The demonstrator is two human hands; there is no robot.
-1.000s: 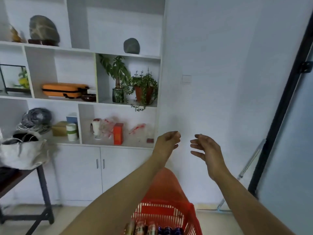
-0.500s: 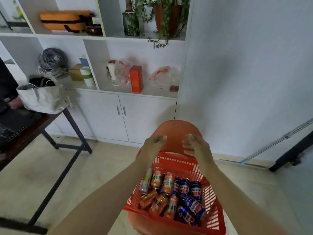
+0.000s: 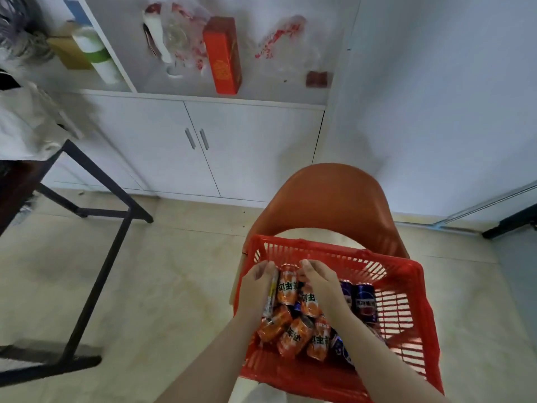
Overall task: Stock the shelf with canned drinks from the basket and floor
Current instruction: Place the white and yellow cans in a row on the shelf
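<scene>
1. The left hand (image 3: 255, 286) reaches down into the basket's far left corner, its fingers curled round a slim pale can (image 3: 271, 295) standing on end.
2. The right hand (image 3: 321, 283) lies just beside it, fingers bent over the upright orange cans (image 3: 287, 286). I cannot tell whether it grips one.
3. Half a second ago both hands hovered at the basket's far rim, above the cans. Now they are down among them.
4. The basket (image 3: 406, 266) is red slatted plastic and rests on a smooth orange moulded chair (image 3: 328, 199). More orange cans lie tumbled at the near side, with glossy blue cans (image 3: 364, 298) to the right.
5. Far beyond, the white shelf (image 3: 232, 98) holds a tall red box (image 3: 222, 53), above a pale tiled floor (image 3: 174, 286).
</scene>
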